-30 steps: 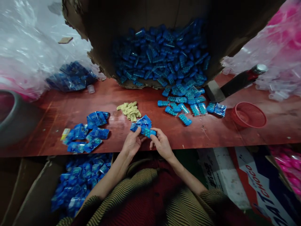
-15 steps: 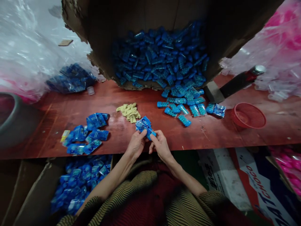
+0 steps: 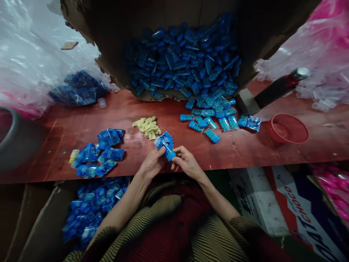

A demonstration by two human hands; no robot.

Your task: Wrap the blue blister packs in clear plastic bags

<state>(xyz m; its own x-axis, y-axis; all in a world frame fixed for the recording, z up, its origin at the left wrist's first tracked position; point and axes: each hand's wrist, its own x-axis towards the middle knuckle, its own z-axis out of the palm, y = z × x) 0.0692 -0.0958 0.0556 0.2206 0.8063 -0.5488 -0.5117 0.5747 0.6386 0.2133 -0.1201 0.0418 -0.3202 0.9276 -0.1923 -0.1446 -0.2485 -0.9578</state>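
Observation:
Above the table's front edge, my left hand (image 3: 154,162) pinches a blue printed wrapper sleeve (image 3: 165,141) between thumb and fingers. A small candy bottle (image 3: 170,155) points its blue cap toward me, its body covered by the blue film. My right hand (image 3: 187,161) closes its fingertips on the capped end. Whether the sleeve goes fully round the bottle I cannot tell. Just beyond the hands lies a crumpled yellow-green glove or cloth (image 3: 147,127). To the left are several wrapped blue packs (image 3: 110,137); to the right, loose bottles with light-blue balls (image 3: 212,135).
A torn cardboard box (image 3: 163,97) full of blue bottles stands at the back. On the right are a red plastic basket (image 3: 287,129) and a dark slanted bar (image 3: 275,92). A grey tub (image 3: 16,142) sits far left. Below the edge lies a heap of blue packs (image 3: 92,203).
The bottle's ball-filled body was visible in the right hand beside the sleeve; now blue film covers it and only the cap end shows. The view has shifted slightly.

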